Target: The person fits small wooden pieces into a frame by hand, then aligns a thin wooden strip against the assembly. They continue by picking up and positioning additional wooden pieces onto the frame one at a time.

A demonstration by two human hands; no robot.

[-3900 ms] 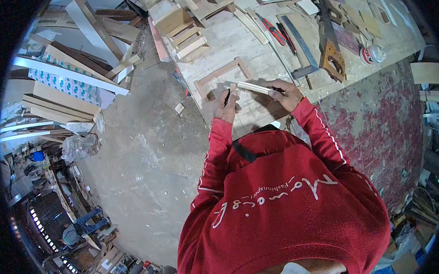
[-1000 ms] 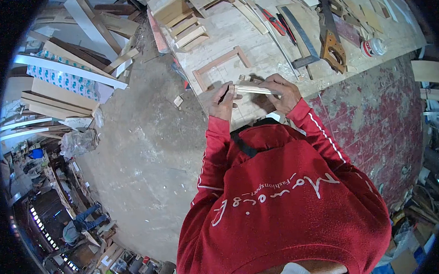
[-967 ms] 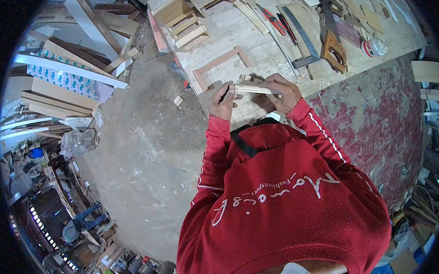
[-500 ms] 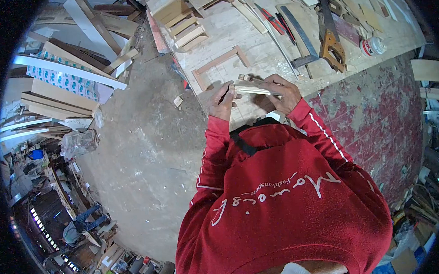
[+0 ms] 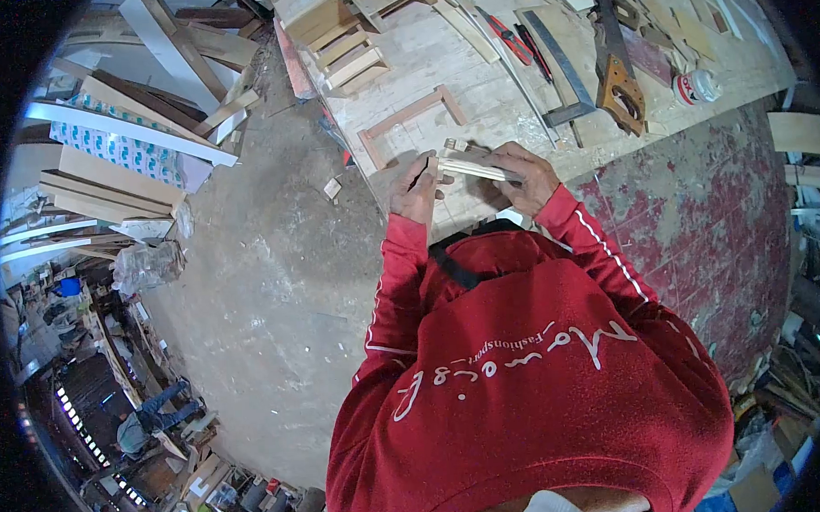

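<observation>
A small pale wooden piece (image 5: 476, 170), apparently a little frame or several strips together, is held level between both hands over the near edge of the workbench (image 5: 504, 99). My left hand (image 5: 414, 191) is closed on its left end, thumb and fingers pinching it. My right hand (image 5: 528, 180) grips the right end, with fingers along the far side. Exactly how its parts join is too small to make out. Just beyond my left hand lies a three-sided wooden frame (image 5: 405, 116) on the bench.
A handsaw (image 5: 621, 95), a try square (image 5: 568, 112), a red utility knife (image 5: 508, 38) and a white tub (image 5: 696, 87) lie on the bench. Small wooden assemblies (image 5: 356, 68) stand at its left. Boards (image 5: 118, 185) lean at far left; a person (image 5: 145, 423) is at lower left.
The wooden piece has tilted slightly, its right end dipping a little. Both hands keep their hold in nearly the same place.
</observation>
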